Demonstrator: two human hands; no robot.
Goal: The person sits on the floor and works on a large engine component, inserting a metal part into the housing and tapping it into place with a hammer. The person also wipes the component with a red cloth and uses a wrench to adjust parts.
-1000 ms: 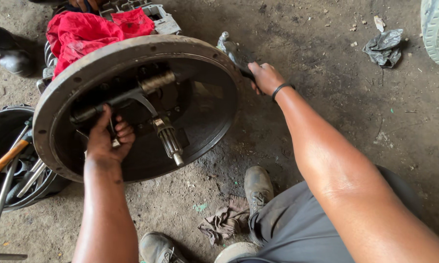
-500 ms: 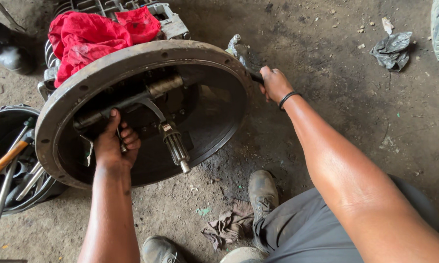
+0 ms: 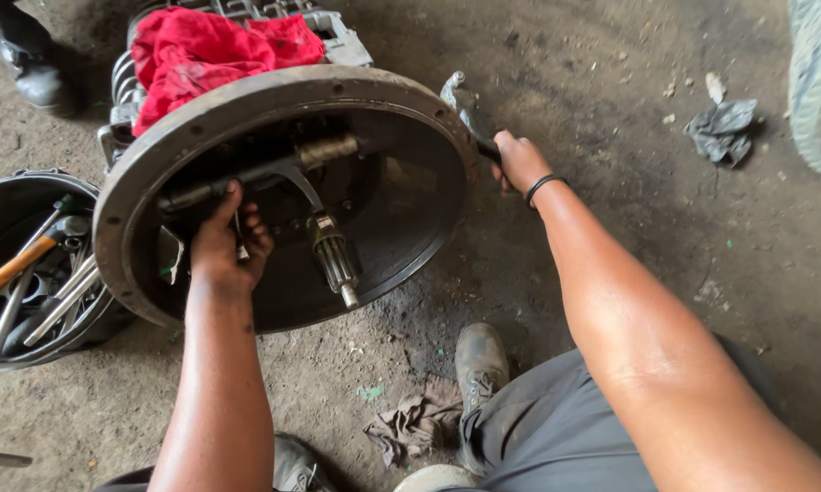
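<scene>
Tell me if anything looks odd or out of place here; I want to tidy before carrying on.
A red rag is draped over the gearbox casing behind the round bell housing. A crumpled brown rag lies on the dirt floor by the shoe. The housing rim looks rusty, with no visible damage.

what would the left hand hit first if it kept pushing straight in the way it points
The left hand reaches up into the round bell housing, its grip around the dark cross shaft. Straight on, it would likely meet the housing's inner back wall just past that shaft, though depth is hard to judge.
</scene>
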